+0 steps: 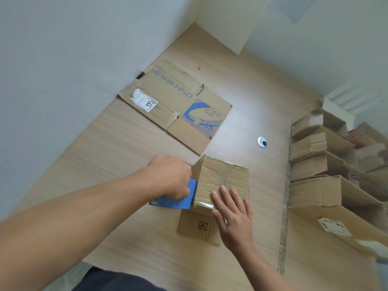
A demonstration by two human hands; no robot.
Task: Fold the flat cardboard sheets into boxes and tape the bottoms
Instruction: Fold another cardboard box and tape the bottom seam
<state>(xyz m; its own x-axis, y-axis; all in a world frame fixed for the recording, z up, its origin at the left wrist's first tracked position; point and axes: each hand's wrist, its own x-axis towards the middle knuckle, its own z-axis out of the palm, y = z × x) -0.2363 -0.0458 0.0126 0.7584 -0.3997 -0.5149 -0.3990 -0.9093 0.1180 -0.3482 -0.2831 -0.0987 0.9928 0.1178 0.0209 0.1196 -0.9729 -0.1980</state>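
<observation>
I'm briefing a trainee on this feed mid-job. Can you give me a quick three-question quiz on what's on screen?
1. True or false: the right hand lies flat, fingers straight, on top of the small box.
2. What does the left hand grip? A) scissors B) a blue tool C) a marker
3. Fill in: the flap lying nearest the person is printed with the number ____.
Key: 1 true; 2 B; 3 36.
</observation>
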